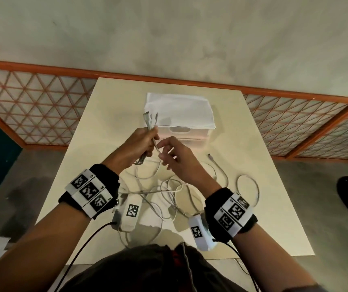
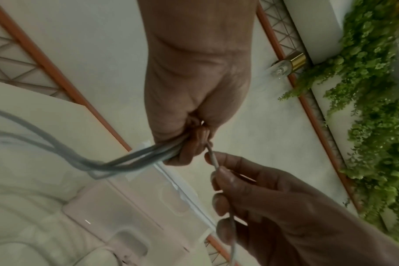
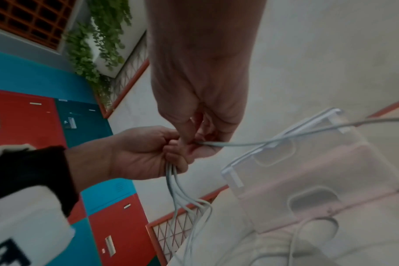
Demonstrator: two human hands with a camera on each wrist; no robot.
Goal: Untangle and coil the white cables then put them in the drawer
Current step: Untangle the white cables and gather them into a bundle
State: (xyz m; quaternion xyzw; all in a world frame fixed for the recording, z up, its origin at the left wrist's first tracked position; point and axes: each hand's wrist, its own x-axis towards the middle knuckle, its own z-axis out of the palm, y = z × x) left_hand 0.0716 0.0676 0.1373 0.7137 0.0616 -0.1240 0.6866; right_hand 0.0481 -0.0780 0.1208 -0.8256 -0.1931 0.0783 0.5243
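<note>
Several white cables bunched in your left hand, frame centre; your right hand pinches one strand.

Head looks down; wrist views share cables.

White cables: tangled loops at lower centre of the head view, several plug ends raised together at centre; translucent drawer unit behind, closed
</note>
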